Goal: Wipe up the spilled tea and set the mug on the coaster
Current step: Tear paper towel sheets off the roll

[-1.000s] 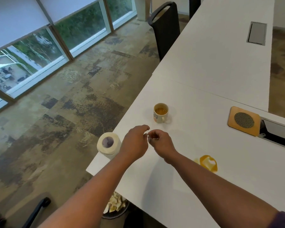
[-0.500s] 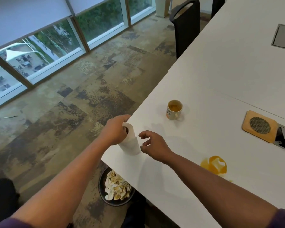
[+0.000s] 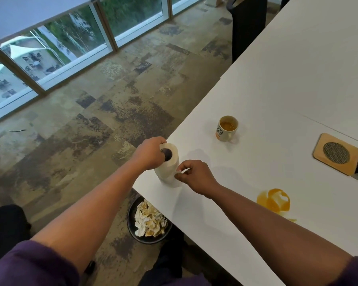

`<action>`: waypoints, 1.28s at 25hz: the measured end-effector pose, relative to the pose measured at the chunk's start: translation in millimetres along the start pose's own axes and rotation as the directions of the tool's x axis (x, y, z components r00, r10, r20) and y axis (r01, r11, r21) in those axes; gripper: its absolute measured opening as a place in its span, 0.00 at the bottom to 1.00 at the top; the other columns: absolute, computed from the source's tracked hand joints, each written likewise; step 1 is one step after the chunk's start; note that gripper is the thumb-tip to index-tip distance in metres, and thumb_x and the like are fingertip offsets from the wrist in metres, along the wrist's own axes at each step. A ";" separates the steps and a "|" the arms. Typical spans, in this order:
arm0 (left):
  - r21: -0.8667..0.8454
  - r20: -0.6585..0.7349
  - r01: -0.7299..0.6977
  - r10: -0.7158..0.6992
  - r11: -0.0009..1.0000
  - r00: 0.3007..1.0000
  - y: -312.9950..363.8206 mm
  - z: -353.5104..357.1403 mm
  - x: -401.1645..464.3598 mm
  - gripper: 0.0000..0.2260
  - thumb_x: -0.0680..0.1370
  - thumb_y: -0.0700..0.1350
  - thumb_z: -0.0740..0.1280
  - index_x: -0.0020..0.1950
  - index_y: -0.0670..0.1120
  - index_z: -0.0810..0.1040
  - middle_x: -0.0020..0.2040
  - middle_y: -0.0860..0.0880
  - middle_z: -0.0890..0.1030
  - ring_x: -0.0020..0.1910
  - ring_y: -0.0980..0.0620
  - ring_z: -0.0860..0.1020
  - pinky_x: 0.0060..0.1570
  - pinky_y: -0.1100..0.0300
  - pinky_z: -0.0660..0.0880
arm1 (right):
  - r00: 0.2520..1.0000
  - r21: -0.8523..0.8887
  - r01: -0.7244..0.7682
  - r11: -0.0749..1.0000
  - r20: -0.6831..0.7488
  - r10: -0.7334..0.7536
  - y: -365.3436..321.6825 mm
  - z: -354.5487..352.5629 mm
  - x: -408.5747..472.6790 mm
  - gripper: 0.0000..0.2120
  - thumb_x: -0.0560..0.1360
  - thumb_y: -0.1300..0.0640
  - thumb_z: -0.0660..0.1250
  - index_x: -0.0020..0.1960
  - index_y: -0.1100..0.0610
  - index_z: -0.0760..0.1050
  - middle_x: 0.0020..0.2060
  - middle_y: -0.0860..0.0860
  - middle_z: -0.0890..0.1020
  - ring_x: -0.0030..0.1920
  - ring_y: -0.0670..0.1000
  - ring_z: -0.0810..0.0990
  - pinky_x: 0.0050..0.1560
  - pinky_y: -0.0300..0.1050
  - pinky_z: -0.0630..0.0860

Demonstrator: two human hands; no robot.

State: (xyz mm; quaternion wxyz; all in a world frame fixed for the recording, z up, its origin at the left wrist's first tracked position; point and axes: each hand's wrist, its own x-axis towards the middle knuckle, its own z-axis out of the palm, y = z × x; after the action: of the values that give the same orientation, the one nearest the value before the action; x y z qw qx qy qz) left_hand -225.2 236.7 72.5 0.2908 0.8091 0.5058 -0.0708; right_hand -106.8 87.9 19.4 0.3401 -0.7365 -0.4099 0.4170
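Head view: nearest the camera, two bare forearms run out of purple sleeves [image 3: 29, 263] toward the corner of a white table [image 3: 277, 96]. Below the table edge, on the patterned floor, a dark round bin [image 3: 132, 228] holds crumpled, tea-stained paper. A little farther on, a roll of paper towel [image 3: 170, 172] stands upright on the table, right at its near-left edge. The left hand [image 3: 149, 153] is clamped around the top of the roll, thumb at the rim of the dark core. The right hand [image 3: 196, 176] is just beside the roll's right side, its thumb and forefinger pinched together on the loose end of the sheet, with the other fingers curled in. To the right of the right forearm lies the spilled tea [image 3: 274, 201], an orange puddle with a bare white patch in its middle and a few small splashes at its near side, well apart from the roll. Farther back, the mug [image 3: 226, 129] stands upright on the bare tabletop with tea in it, its handle turned toward the near right. To the right of it, near the table's cable slot, the square wooden coaster [image 3: 336, 153] with a round grey mesh centre lies flat, well apart from the mug. Beyond, a dark chair [image 3: 248, 23] stands at the table's far side, and windows line the floor's far edge.
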 end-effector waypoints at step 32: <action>-0.122 0.116 -0.325 0.339 0.938 0.934 1.7 6.7 17.2 0.20 0.82 0.52 0.64 0.75 0.59 0.70 0.79 0.50 0.65 0.77 0.42 0.63 0.74 0.41 0.63 | 0.776 0.149 -0.130 0.980 -0.600 0.194 83.5 -112.0 -13.5 0.05 0.70 0.52 0.66 0.40 0.53 0.71 0.33 0.48 0.76 0.33 0.47 0.71 0.33 0.45 0.70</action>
State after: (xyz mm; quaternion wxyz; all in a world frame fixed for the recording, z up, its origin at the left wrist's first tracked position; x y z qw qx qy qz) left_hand -214.3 245.9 60.7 0.3727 0.8606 0.3436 -0.0498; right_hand 15.7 22.0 0.7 0.4534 -0.8461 -0.1918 0.2042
